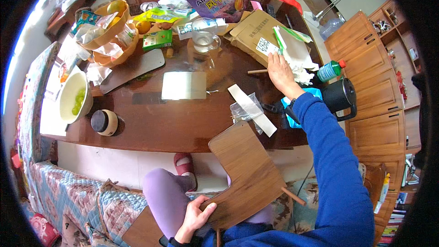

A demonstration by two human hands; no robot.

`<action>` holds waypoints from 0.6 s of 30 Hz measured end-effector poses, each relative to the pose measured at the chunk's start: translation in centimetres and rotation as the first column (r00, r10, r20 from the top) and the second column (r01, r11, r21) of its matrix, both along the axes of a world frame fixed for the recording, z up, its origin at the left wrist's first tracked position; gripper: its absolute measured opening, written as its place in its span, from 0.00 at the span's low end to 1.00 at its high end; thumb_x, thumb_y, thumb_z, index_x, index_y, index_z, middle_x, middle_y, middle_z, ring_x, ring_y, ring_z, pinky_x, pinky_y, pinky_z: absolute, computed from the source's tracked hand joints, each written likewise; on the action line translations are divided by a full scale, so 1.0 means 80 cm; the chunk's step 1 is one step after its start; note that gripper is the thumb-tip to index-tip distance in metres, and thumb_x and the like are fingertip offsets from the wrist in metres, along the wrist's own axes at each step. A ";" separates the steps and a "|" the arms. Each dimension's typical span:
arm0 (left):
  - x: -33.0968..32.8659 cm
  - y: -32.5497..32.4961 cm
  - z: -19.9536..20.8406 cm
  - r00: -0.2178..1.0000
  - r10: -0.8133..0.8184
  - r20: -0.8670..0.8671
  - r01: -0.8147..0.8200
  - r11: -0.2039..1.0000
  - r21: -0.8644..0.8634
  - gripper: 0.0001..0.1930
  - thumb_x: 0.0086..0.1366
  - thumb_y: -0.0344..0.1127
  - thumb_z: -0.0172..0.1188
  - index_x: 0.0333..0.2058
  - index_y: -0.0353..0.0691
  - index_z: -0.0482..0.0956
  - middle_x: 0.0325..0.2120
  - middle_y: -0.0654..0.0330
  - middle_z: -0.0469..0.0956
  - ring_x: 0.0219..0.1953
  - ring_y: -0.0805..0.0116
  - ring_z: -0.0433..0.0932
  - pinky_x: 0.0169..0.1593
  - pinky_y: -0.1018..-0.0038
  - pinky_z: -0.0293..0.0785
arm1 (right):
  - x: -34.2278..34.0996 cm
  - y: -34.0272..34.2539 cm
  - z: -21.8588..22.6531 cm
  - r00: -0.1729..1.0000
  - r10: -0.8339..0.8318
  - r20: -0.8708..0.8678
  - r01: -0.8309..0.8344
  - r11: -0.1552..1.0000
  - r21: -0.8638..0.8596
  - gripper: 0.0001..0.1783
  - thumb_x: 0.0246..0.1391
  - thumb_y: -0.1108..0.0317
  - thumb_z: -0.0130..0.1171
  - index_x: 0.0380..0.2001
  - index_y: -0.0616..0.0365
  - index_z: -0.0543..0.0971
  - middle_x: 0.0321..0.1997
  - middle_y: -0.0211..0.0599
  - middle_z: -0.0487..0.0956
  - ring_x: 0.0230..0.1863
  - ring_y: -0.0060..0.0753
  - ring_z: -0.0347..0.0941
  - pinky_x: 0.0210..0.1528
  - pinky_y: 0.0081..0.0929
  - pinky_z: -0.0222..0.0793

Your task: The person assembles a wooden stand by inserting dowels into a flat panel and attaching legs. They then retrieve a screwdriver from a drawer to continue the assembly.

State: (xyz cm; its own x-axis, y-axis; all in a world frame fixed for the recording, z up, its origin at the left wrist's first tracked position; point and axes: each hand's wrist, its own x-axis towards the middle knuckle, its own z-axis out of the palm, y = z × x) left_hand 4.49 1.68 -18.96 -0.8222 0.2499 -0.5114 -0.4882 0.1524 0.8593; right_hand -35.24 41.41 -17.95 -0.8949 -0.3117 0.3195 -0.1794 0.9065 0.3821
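Note:
My left hand [196,218] grips the curved edge of a brown wooden board [249,174] lying across my lap, thumb on top. A round wooden dowel [293,196] sticks out from the board's right side. My right arm reaches far across the table, and my right hand [281,71] rests with outstretched fingers at the edge of a cardboard box [257,34]. Another wooden dowel [257,72] lies just left of this hand; its right end meets the hand's outline. White crumpled tissues [302,74] are to the hand's right.
The dark glossy table [183,128] bears a glass mug [204,36], a white strip [252,110] over a clear plastic bag, a bowl of green grapes [75,96], a lidded jar [104,122], a black kettle [339,96] and a green bottle [330,71]. A quilted sofa [87,192] is at left.

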 end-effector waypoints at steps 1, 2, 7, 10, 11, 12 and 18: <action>-0.001 0.000 0.001 1.000 0.007 0.010 -0.007 1.000 0.010 0.17 0.66 0.42 0.68 0.41 0.32 0.80 0.32 0.56 0.83 0.36 0.71 0.79 0.43 0.70 0.77 | -0.002 0.004 0.000 1.000 0.023 -0.002 -0.023 0.999 0.030 0.17 0.63 0.72 0.47 0.52 0.67 0.73 0.49 0.50 0.75 0.51 0.50 0.74 0.53 0.42 0.75; -0.001 0.001 0.003 0.999 0.004 0.036 -0.004 1.000 -0.006 0.17 0.66 0.42 0.68 0.41 0.33 0.80 0.32 0.56 0.83 0.36 0.70 0.79 0.44 0.70 0.77 | -0.003 0.006 0.001 1.000 0.017 0.004 -0.017 1.000 -0.003 0.16 0.63 0.72 0.46 0.51 0.66 0.73 0.49 0.50 0.76 0.51 0.50 0.74 0.53 0.42 0.75; -0.004 -0.001 0.004 0.999 -0.034 0.019 0.035 0.999 -0.037 0.18 0.64 0.43 0.69 0.42 0.33 0.80 0.32 0.52 0.84 0.37 0.67 0.82 0.43 0.68 0.78 | -0.002 0.022 0.012 0.989 -0.083 0.122 0.105 0.976 -0.191 0.12 0.62 0.74 0.46 0.47 0.64 0.74 0.50 0.52 0.76 0.53 0.56 0.75 0.54 0.48 0.73; -0.004 -0.004 0.004 0.997 -0.061 -0.040 0.059 0.997 -0.058 0.18 0.64 0.43 0.70 0.42 0.33 0.80 0.33 0.52 0.84 0.37 0.65 0.82 0.44 0.67 0.78 | 0.003 0.035 0.016 0.982 -0.067 0.177 0.110 0.963 -0.245 0.14 0.60 0.76 0.47 0.49 0.65 0.73 0.51 0.54 0.75 0.53 0.59 0.74 0.55 0.50 0.72; -0.005 -0.004 0.004 0.998 -0.046 -0.050 0.045 0.999 -0.020 0.19 0.64 0.43 0.69 0.42 0.32 0.80 0.33 0.52 0.84 0.37 0.65 0.82 0.44 0.67 0.78 | 0.005 0.037 0.016 0.985 -0.038 0.167 0.086 0.952 -0.293 0.14 0.59 0.77 0.47 0.47 0.66 0.74 0.49 0.56 0.76 0.53 0.62 0.73 0.56 0.50 0.71; -0.004 -0.005 0.005 0.998 -0.048 -0.050 0.047 0.999 -0.016 0.19 0.64 0.43 0.69 0.42 0.32 0.80 0.33 0.51 0.84 0.37 0.65 0.82 0.44 0.67 0.78 | 0.007 0.037 0.015 0.991 0.018 0.130 0.025 0.947 -0.319 0.13 0.59 0.77 0.47 0.46 0.66 0.74 0.49 0.56 0.76 0.52 0.62 0.73 0.55 0.50 0.71; -0.007 -0.001 0.010 1.000 0.000 -0.016 0.001 0.998 0.066 0.19 0.64 0.42 0.69 0.41 0.30 0.80 0.31 0.56 0.84 0.37 0.70 0.80 0.43 0.70 0.78 | 0.027 0.019 0.011 0.975 0.160 0.154 -0.081 0.901 -0.427 0.12 0.55 0.76 0.52 0.43 0.68 0.75 0.45 0.57 0.76 0.50 0.62 0.74 0.55 0.48 0.71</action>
State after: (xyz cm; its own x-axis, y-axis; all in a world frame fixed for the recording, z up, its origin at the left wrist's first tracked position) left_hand 3.93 1.64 -18.12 -0.8300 0.2831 -0.4805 -0.4742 0.0952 0.8753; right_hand -33.11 42.93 -17.08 -0.9135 -0.2951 0.2799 -0.3270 0.9421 -0.0740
